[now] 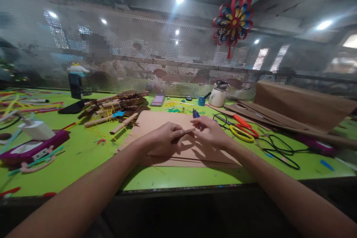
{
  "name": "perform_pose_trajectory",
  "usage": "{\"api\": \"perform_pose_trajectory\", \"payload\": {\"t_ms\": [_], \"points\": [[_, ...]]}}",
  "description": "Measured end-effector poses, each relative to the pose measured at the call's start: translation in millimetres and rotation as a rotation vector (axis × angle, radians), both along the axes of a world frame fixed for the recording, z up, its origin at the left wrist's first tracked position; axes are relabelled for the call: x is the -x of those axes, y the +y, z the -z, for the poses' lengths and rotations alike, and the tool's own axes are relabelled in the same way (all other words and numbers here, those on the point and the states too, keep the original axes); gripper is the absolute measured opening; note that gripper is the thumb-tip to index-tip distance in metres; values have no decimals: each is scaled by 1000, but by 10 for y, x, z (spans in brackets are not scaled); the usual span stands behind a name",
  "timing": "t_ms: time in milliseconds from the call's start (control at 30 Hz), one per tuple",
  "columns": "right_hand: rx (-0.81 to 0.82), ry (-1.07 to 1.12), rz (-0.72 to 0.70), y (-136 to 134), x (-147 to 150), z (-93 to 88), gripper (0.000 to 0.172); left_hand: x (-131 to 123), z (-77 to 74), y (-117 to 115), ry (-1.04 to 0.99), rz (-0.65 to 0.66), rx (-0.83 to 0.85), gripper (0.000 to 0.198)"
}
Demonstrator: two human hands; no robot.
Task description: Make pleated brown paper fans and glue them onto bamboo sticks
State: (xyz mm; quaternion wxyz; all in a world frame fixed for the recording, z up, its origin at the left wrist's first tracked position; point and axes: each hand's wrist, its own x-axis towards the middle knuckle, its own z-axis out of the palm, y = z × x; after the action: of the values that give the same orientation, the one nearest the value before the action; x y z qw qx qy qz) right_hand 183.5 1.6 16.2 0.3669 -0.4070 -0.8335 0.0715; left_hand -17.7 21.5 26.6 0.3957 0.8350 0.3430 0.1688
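Above a stack of brown paper sheets on the green table, both hands meet around a small rolled piece of brown paper. My left hand pinches it from the left, fingers closed. On its right end are the bent fingertips of my right hand, also closed. A dark blue glue gun lies just behind my right hand, partly hidden by it. To the right of that hand are scissors with red and yellow handles.
Rolled brown paper pieces lie in a pile at the left. A purple power strip with a white plug is further left. Black cable, large brown paper and a white jug stand or lie at the right.
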Motion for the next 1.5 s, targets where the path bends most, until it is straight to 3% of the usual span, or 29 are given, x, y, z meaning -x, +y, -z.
{"api": "perform_pose_trajectory", "payload": {"t_ms": [100, 233, 500, 700, 833, 1000, 1167, 1367, 1500], "points": [[298, 74, -83, 44, 7, -40, 22, -26, 11, -28, 23, -43, -117, 38], [496, 260, -72, 92, 41, 41, 22, -45, 52, -73, 55, -29, -242, 28], [466, 456, -127, 90, 9, 91, 24, -49, 27, -94, 50, -41, -379, 29], [628, 629, -307, 39, 35, 60, 26, -48, 23, -76, 65, -54, -556, 24], [559, 639, -288, 52, 36, 91, 26, -69, 34, -98, 62, -65, -614, 25], [299, 469, -141, 85, -26, 125, 26, -65, -11, -130, 85, -73, -470, 39], [123, 326, -99, 72, -56, 59, 23, 13, -58, -107, 140, -52, -343, 33], [269, 310, -118, 57, -109, -15, 26, 43, -79, -71, 38, 68, -190, 34], [389, 395, -141, 89, -178, -1, 30, 30, -73, -66, -20, 123, 34, 29]]}}
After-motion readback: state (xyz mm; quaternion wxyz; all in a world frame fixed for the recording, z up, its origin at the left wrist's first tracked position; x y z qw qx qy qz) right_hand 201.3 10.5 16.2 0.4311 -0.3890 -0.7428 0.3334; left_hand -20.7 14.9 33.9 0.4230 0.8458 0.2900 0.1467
